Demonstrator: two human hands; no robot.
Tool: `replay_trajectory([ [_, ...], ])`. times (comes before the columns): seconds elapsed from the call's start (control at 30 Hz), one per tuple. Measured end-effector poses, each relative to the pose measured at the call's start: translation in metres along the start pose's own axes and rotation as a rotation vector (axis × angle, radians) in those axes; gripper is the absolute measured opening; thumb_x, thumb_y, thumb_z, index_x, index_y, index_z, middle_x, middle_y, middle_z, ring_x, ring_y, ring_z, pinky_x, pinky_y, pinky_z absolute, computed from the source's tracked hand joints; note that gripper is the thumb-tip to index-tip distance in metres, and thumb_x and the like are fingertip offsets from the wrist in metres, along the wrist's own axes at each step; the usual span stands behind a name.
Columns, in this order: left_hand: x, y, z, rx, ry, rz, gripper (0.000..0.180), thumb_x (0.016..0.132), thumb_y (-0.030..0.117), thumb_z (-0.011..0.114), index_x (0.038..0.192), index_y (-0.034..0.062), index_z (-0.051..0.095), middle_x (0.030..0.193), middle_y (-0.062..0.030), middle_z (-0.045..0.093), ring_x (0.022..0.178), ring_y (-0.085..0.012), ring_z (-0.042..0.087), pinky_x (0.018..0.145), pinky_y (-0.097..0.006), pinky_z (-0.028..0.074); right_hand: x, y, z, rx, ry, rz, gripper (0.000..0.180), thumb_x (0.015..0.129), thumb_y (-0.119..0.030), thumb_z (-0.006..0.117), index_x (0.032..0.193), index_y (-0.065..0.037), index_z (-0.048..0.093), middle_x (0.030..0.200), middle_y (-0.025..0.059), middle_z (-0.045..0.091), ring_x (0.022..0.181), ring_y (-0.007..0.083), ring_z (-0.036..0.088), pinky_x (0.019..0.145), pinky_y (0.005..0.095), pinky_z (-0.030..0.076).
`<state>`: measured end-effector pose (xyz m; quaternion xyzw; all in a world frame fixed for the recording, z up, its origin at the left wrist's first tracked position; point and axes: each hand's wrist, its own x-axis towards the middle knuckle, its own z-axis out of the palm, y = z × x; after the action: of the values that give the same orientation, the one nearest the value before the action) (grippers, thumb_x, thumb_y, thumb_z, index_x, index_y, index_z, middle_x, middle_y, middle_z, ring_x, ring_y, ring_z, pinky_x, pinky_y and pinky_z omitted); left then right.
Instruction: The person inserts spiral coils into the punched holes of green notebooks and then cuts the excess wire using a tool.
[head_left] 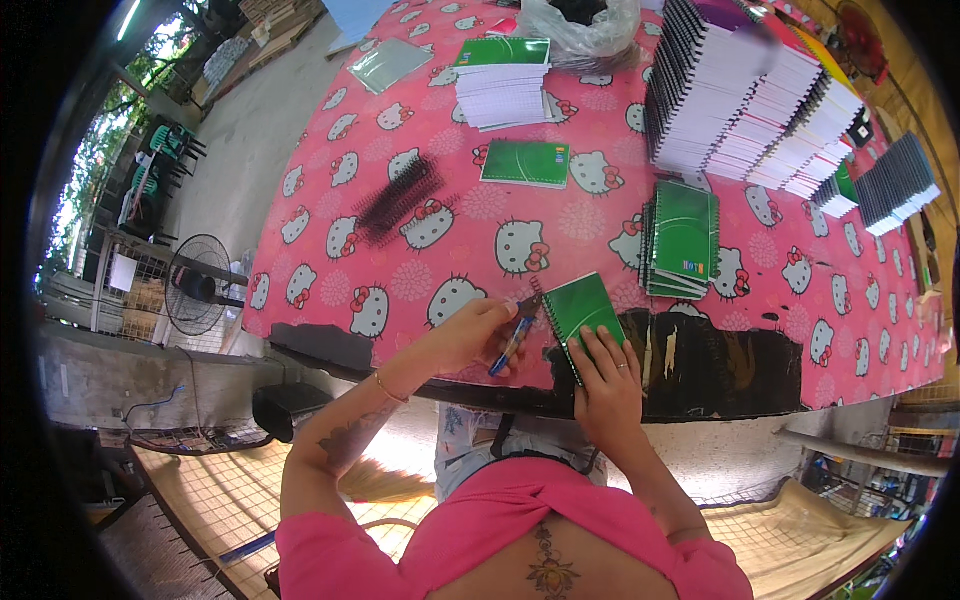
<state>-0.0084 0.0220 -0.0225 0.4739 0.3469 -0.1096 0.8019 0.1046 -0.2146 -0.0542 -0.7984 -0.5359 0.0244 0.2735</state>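
Note:
A green spiral notebook (583, 303) lies tilted at the table's near edge, its black wire binding along the left side. My right hand (608, 378) rests flat on its lower part, fingers stretched out over the cover. In my left hand (482, 335) is a pair of pliers (512, 345) with blue handles, the fingers closed round them. The dark jaws reach the upper end of the notebook's binding; whether they grip the wire is too small to tell. Right of it sits a stack of green spiral notebooks (684, 235).
Black binding coils (400, 200) lie at left on the pink patterned table (575, 225). Farther back are a single green notebook (525, 163), a stack of unbound green-covered books (503, 85) and a clear plastic bag (590, 35). Tall notebook stacks (735, 100) stand back right. A fan (197, 285) stands left.

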Motion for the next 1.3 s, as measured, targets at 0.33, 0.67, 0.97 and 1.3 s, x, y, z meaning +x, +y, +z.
replay_trajectory([
  [0.33, -0.011, 0.006, 0.007, 0.015, 0.032, -0.009, 0.037, 0.107, 0.033, 0.046, 0.106, -0.0016, 0.058, 0.084, -0.0121, 0.068, 0.068, -0.022, 0.07, 0.062, -0.035, 0.059, 0.002, -0.003, -0.004, 0.018, 0.0, 0.012, 0.059, 0.077, -0.003, 0.067, 0.135, -0.008, 0.06, 0.145, 0.011, 0.053, 0.14, 0.0302, 0.045, 0.117, 0.0509, 0.03],
  [0.67, -0.021, 0.0, 0.029, 1.709, 0.581, 0.732, 0.026, 0.102, 0.027, 0.053, 0.111, 0.0066, 0.067, 0.09, -0.0152, 0.065, 0.081, -0.0278, 0.067, 0.069, -0.041, 0.053, 0.001, -0.002, -0.003, 0.059, 0.008, 0.003, 0.064, 0.074, 0.001, 0.065, 0.137, -0.009, 0.059, 0.145, 0.0119, 0.054, 0.141, 0.0327, 0.045, 0.118, 0.0521, 0.029],
  [0.97, -0.035, -0.001, -0.023, 1.652, 0.708, 0.757, 0.031, 0.09, 0.029, 0.064, 0.112, 0.0068, 0.064, 0.097, -0.0194, 0.061, 0.094, -0.0381, 0.061, 0.082, -0.047, 0.051, 0.001, -0.003, -0.005, 0.016, 0.022, -0.016, 0.063, 0.075, -0.001, 0.067, 0.137, -0.008, 0.058, 0.146, 0.0117, 0.053, 0.141, 0.0319, 0.044, 0.117, 0.0516, 0.029],
  [1.3, 0.062, 0.041, -0.074, 1.568, 1.077, 0.937, 0.035, 0.085, 0.019, 0.071, 0.116, 0.0054, 0.061, 0.107, -0.0137, 0.058, 0.099, -0.0332, 0.056, 0.081, -0.045, 0.049, 0.0, -0.002, -0.002, 0.014, 0.028, -0.014, 0.065, 0.074, 0.0, 0.067, 0.138, -0.01, 0.059, 0.146, 0.0111, 0.053, 0.14, 0.0324, 0.045, 0.117, 0.0514, 0.029],
])
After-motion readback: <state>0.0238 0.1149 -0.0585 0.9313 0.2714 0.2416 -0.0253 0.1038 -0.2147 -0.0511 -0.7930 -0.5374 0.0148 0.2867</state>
